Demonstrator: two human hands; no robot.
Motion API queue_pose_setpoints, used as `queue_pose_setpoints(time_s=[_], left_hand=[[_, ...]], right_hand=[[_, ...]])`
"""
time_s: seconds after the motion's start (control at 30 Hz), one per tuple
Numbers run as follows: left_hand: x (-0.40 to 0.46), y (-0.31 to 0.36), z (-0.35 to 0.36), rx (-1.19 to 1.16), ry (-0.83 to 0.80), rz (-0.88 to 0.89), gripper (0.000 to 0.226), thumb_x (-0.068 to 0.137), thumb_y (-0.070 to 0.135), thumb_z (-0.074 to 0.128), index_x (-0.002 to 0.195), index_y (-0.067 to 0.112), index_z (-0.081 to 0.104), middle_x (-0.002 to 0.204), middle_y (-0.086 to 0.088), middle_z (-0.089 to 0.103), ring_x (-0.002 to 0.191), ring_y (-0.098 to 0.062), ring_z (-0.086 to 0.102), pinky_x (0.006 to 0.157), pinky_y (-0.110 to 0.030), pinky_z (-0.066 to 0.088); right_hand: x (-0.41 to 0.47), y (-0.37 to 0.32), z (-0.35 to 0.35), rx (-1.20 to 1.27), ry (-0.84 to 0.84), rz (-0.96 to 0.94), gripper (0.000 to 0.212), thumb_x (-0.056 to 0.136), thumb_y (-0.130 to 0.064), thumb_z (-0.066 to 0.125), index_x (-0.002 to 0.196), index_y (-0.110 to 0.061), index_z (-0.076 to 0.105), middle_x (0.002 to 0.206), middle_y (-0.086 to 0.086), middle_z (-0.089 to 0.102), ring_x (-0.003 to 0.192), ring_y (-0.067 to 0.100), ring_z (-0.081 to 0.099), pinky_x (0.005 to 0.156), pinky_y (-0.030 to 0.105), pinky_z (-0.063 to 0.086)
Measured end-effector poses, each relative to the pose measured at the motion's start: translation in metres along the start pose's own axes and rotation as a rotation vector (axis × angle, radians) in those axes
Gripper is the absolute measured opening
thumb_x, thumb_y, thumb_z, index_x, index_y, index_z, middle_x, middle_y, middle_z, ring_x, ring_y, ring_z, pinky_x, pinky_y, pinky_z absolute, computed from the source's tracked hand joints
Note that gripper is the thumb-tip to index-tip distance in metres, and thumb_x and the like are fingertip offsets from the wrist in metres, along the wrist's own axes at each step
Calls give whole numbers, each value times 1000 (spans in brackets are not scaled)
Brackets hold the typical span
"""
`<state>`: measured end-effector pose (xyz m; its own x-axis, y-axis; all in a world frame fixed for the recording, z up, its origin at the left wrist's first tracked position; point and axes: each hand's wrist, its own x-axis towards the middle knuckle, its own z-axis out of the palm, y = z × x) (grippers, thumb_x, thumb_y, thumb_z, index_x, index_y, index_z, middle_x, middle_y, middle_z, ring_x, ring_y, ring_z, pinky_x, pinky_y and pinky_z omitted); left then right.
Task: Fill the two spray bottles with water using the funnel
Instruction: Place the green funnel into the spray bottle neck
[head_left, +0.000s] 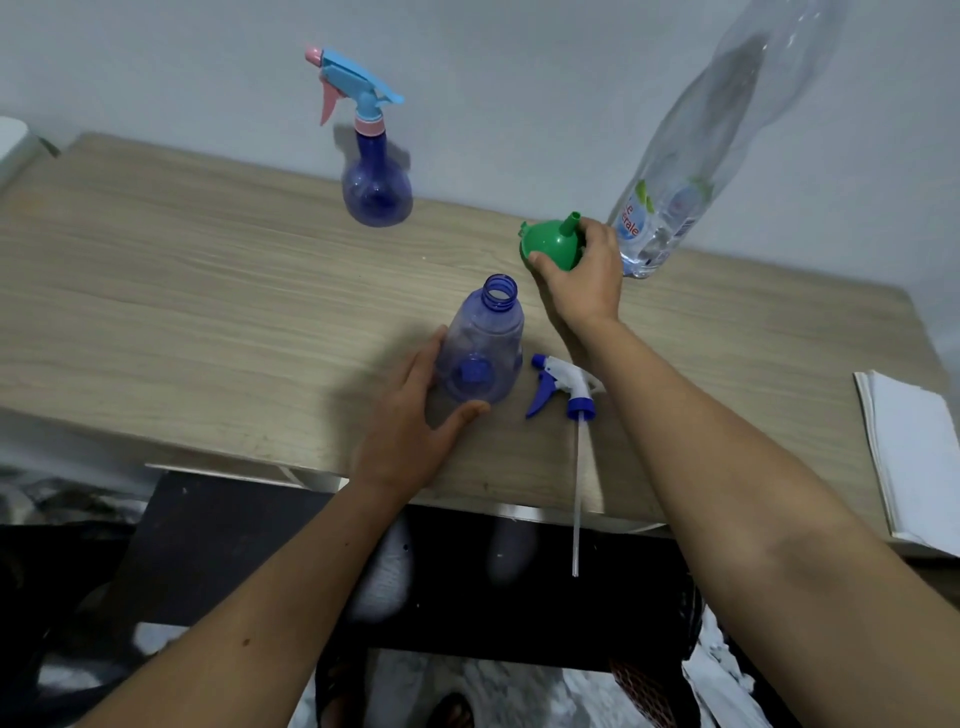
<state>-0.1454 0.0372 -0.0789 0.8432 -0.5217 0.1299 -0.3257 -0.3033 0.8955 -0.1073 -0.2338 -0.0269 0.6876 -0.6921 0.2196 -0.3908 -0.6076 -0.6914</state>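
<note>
Left hand (410, 415) cups the open spray bottle (480, 348); right hand (584, 275) grips the funnel (550, 244) beside the water bottle (691, 171), which a careless lift could topple

A home room: a wood-grain tabletop (208, 270) against a plain white wall (519, 78), paper stack (909, 457) at its edge, patterned floor (493, 686) below.

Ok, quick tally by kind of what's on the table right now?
Spray bottles: 2, open one, capped one
Loose trigger heads: 1
Funnels: 1
Water bottles: 1
Paper stacks: 1
Total: 6
</note>
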Motion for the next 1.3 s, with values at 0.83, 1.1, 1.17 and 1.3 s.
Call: queue_pose_setpoints(time_s=[0.83,1.1,1.17,1.3], left_hand=[[-8,8,-7,-1,21,124,89,78,42,87,151,3,53,138,-4,64,119,-17,69,104,-26,54],[-8,4,-9,6,15,172,86,82,46,85,152,7,53,139,-1,63,123,-15,67,105,-42,56],[-8,3,-10,-15,9,166,84,82,42,86,152,9,53,139,1,63,125,-14,66,105,-44,56],[-10,4,-12,-47,-11,140,84,82,40,87,154,12,53,140,4,62,126,-10,65,107,-43,56]], right_hand=[[-96,-67,-131,398,10,-122,56,63,-40,96,108,-37,62,117,-9,67,109,11,65,101,47,56],[-111,-78,-134,458,-31,-170,40,77,-23,92,110,-27,72,117,-4,70,109,12,67,86,23,57],[-112,-77,-134,447,-41,-197,40,79,-16,92,114,-21,73,122,4,66,112,17,66,81,12,53],[-114,-80,-133,447,-68,-194,55,72,-22,95,119,-28,68,127,6,56,108,16,68,82,18,56]])
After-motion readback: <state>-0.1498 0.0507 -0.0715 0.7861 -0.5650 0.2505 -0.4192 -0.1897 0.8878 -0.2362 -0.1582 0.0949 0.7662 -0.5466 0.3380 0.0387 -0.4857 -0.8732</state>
